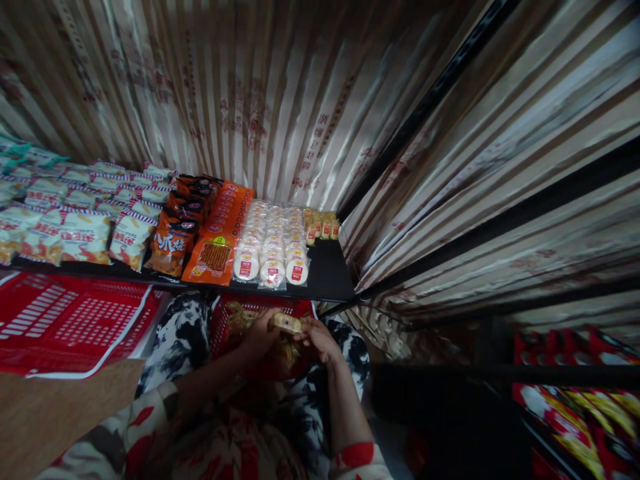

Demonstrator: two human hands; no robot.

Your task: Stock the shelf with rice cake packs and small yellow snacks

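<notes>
Both hands meet low in the centre over a red basket [300, 308] that rests on the person's lap; the left hand [260, 335] is curled closed around one end of a small pale packet [286, 324], and the right hand [320, 339] pinches the other end with bent fingers, so the packet is held between the two, just above the basket's rim; more yellowish packets lie in the basket under the hands, too dim to tell apart; the forearms come up from sleeves patterned in red and cream, and the lap below is covered in black-and-white cloth; just beyond the basket runs a dark shelf [327, 270], and on it lie rows of goods side by side; nearest the hands are clear packs of round white cakes [273, 243] with red labels; touching them on the left is a row of flat orange packs [220, 237]; left of those stand dark orange bags [175, 233], then white bags [85, 230] with blue and red trim reaching to the frame's edge; at the far right end of the shelf, behind the cakes, sits a small cluster of yellow packs [323, 223]; a red lattice crate [75, 320] lies to the left of the lap; striped foil sheeting [280, 87] hangs behind the shelf.
</notes>
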